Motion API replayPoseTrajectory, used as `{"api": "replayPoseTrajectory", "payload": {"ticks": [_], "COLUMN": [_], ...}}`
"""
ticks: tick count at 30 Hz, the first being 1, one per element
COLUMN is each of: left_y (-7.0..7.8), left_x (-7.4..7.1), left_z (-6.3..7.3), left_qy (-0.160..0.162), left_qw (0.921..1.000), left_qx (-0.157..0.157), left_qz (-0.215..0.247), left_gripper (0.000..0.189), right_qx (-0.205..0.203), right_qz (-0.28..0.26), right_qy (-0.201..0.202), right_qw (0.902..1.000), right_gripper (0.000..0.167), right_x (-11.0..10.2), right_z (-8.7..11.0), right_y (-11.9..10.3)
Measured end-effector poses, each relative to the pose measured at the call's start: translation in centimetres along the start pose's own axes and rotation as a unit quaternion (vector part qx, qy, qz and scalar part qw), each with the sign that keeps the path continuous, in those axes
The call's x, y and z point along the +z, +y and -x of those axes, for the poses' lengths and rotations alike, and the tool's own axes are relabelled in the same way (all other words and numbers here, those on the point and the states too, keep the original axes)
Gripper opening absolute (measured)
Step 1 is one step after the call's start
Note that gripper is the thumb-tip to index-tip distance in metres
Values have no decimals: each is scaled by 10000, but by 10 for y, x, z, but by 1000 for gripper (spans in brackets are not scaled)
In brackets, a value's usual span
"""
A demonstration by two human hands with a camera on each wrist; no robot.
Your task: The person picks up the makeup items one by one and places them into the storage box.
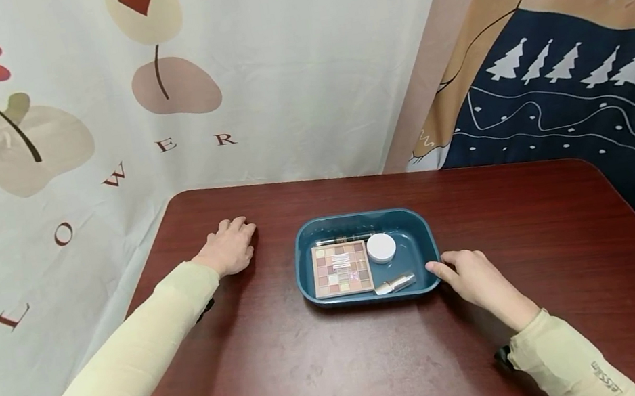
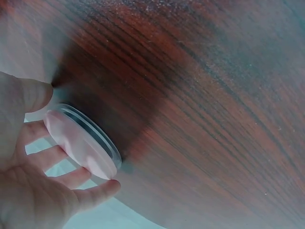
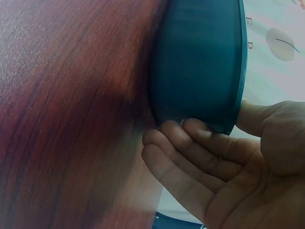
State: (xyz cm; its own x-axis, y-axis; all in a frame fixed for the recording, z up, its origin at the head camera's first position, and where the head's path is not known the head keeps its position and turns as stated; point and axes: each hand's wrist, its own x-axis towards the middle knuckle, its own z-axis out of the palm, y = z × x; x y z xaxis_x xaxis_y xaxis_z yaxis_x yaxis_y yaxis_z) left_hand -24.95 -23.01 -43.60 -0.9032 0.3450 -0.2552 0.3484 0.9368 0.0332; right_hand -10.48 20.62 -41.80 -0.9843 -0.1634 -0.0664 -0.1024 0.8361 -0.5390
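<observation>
In the head view, my left hand (image 1: 230, 247) reaches over the table left of the tray, palm down. The left wrist view shows a pink round case (image 2: 81, 143) with a clear rim under that hand, fingers spread along it and thumb at its near end; from above the hand hides it. My right hand (image 1: 479, 276) grips the right end of a blue tray (image 1: 303, 255), thumb over the rim and fingers curled against the outer wall. Inside lie an eyeshadow palette (image 1: 343, 279), a white-lidded jar (image 1: 381, 248), a lipstick (image 1: 395, 283) and a slim dark pencil (image 1: 344, 240).
The dark red wooden table (image 1: 319, 375) has rounded corners. A white curtain (image 1: 287, 79) with printed flowers and letters hangs behind and to the left. A navy and tan printed cloth (image 1: 560, 93) hangs at the right beyond the table edge.
</observation>
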Motion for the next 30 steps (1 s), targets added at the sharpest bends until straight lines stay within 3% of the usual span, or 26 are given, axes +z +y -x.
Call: {"api": "replayPoseTrajectory", "payload": {"ticks": [30], "left_y": [-4], "left_x": [2], "left_z": [-5], "left_qy": [229], "left_qw": [9995], "left_qx": [-115], "left_qz": [190], "left_gripper": [41], "right_qx": [-13], "right_qz": [-9], "right_qy": [-2], "right_qw": [10000], "right_gripper": [37], "right_x": [0], "right_z": [0], "right_y": [1]}}
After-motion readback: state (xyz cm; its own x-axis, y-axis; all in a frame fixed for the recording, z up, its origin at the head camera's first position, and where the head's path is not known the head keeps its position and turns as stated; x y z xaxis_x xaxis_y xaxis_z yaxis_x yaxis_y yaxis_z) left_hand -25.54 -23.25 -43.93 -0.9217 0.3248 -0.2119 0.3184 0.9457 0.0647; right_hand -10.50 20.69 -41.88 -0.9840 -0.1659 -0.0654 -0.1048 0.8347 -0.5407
